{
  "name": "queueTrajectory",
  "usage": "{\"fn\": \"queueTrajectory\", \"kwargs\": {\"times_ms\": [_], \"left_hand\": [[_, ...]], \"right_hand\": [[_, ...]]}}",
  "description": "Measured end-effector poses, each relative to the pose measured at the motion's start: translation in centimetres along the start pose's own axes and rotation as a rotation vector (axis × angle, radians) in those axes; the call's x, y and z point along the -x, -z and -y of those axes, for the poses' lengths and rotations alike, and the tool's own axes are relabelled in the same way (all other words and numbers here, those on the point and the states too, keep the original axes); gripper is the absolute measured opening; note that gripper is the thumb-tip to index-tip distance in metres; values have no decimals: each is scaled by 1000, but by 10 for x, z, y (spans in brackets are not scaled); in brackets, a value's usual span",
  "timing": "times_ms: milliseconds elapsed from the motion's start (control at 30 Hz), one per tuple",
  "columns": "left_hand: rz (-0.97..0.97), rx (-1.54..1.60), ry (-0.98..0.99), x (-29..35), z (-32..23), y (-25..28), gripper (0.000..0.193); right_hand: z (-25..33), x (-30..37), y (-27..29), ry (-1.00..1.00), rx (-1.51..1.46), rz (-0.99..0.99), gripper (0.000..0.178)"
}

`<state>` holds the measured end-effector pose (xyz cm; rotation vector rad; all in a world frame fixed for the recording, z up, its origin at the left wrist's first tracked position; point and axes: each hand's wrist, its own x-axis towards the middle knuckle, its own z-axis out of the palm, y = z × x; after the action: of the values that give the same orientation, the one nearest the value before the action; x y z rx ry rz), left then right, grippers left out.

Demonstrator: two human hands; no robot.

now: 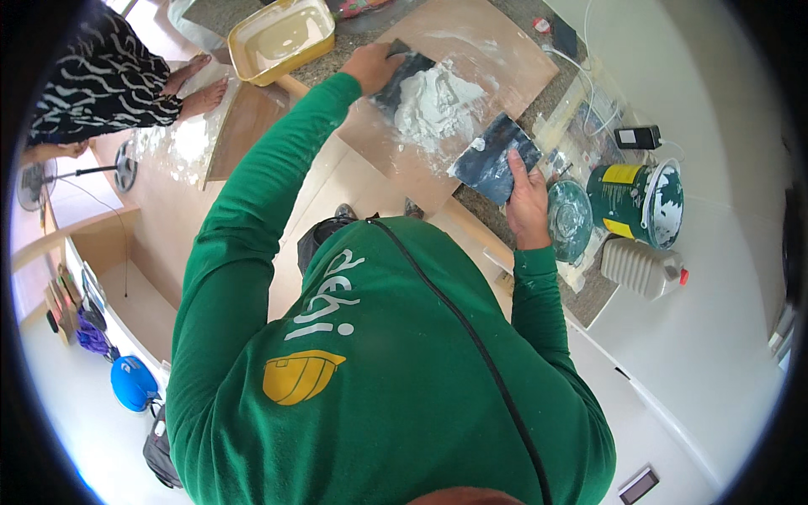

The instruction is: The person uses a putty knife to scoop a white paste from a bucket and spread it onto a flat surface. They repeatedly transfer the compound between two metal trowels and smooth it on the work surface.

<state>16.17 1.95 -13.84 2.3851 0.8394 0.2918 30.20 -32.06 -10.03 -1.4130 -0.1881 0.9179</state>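
A heap of white putty or powder [439,103] lies on a thin brown board [513,42], with white smears around it. My left hand [370,69] grips a dark flat putty blade [396,94] at the heap's left edge, and white stuff lies against the blade. On the heap's near right side, my right hand [528,200] is closed on a second dark putty blade [492,164]. My thumb presses on its face, which carries a small white blob. The fingers behind that blade are partly hidden.
A yellow tub [282,42] stands beyond my left hand. To the right are a green bucket [619,195], its round lid [570,220], a beige jug [637,268] and a black adapter [637,137] with white cable. Another person's bare feet [202,97] show at upper left.
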Motion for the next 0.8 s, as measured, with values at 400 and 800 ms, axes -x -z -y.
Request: {"fn": "queueTrajectory", "kwargs": {"times_ms": [400, 800], "left_hand": [[203, -423, -473, 1, -154, 37, 27], [-300, 776, 8, 41, -101, 41, 39]], "right_hand": [[-21, 22, -8, -115, 29, -31, 22], [12, 41, -81, 80, -538, -114, 33]]}}
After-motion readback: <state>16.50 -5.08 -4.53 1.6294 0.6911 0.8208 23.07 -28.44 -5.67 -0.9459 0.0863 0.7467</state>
